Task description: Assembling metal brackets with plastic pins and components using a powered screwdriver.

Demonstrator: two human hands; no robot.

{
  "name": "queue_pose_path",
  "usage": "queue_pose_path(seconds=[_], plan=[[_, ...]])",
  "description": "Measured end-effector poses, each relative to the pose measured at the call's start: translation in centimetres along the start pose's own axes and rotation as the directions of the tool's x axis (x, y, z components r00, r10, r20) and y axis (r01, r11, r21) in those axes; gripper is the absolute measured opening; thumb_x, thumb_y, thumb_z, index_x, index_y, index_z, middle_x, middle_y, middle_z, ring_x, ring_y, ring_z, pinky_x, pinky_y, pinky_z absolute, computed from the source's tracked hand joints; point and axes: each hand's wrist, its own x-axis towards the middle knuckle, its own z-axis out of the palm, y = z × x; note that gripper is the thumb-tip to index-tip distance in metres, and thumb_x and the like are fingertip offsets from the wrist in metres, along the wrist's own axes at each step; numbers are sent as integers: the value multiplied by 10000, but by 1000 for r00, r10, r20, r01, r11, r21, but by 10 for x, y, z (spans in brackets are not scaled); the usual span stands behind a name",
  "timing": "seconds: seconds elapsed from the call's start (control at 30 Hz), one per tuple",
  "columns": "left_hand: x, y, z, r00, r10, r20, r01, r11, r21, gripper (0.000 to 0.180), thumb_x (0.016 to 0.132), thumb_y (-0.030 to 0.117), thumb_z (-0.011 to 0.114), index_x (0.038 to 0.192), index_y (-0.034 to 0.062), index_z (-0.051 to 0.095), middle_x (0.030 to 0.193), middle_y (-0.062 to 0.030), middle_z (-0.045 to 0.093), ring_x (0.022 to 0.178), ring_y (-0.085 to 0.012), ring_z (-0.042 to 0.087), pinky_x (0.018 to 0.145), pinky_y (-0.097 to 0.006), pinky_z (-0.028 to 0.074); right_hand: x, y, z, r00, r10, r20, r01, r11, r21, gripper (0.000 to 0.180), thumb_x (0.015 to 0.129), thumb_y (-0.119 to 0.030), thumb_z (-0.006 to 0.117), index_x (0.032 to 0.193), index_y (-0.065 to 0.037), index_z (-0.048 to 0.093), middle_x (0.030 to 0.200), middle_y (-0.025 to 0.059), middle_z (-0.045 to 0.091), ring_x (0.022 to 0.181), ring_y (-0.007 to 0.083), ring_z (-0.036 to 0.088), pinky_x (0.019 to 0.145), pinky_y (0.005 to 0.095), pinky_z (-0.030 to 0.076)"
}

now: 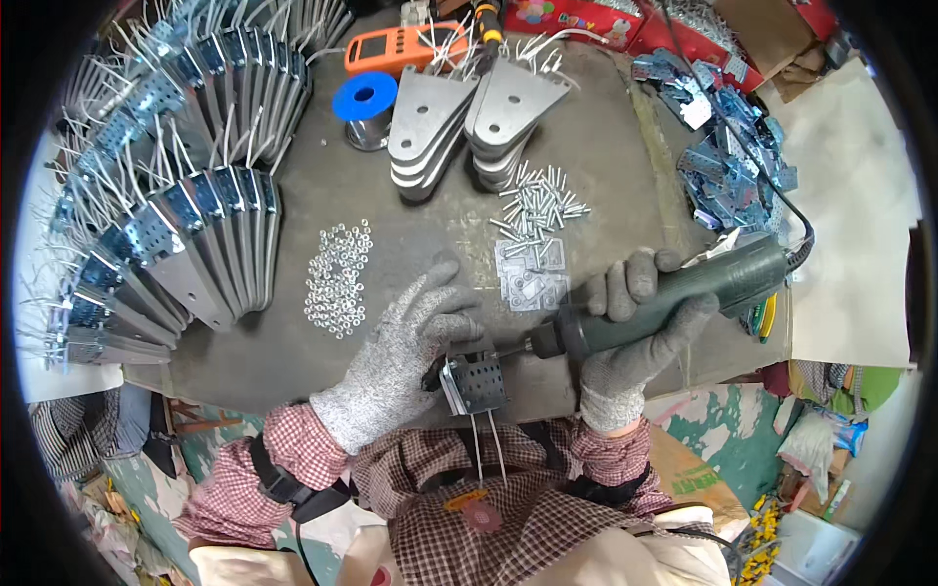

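My left hand [401, 347], in a speckled grey glove, grips a metal part with a dark perforated plate [481, 383] at the table's front edge. Two white wires hang down from this part toward my lap. The far side of the part is hidden by my fingers. Wrapped in my gloved right hand [614, 381] is a dark green power screwdriver [674, 296], lying sideways. Its bit points left and reaches the upper right of the perforated plate; whether it touches a screw cannot be made out.
Small nuts [338, 278] lie left of centre, and long screws [543, 203] lie beside a clear patterned plastic sheet [532, 290]. Stacked grey metal plates [427, 117], a blue wire spool [365, 96] and an orange meter [405, 49] stand behind. Wired assemblies [186, 264] line the left; perforated plates [728, 161] the right.
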Motion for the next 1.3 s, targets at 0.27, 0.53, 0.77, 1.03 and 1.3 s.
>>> queue_pose_path(seconds=[0.27,0.53,0.77,1.03,1.3], plan=[[5,6,0,998,63,5,-63,978,196,467,691,57,788,1132,92,639,1351,-111,546,1437,-400,379,1135,-551,381,-12,1,8,987,-19,-161,8,997,-72,615,929,-642,619,1260,-135,510,892,5,512,694,157,501,686,341,475],[5,36,-25,952,304,39,-281,813,510,475,712,85,759,1169,131,640,1194,-63,635,1169,-287,589,1087,-531,367,15,-107,31,960,276,52,-190,774,-605,727,905,-415,748,1433,-18,443,1162,120,625,969,225,666,931,430,555],[13,88,7,951,132,281,-289,704,649,432,849,357,734,1186,115,612,1107,-124,578,1085,-341,585,902,-468,470,58,-160,-45,819,275,503,570,-492,-658,565,910,-276,722,1413,-93,540,963,218,656,885,419,662,828,460,549],[-7,85,6,994,-32,108,-24,875,484,446,905,171,668,1314,76,515,1176,-171,577,1087,-368,603,884,-474,532,176,-167,-65,845,201,495,424,-817,-392,276,905,-172,643,1143,-33,647,1140,193,637,1065,386,621,904,474,520],[-64,78,-81,325,-39,-945,436,893,113,485,805,227,835,1107,60,494,958,-102,556,788,-243,614,725,-395,523,231,-138,-76,941,88,326,256,-814,-521,324,939,-186,625,1198,6,587,1133,270,650,1057,467,625,887,525,516]])
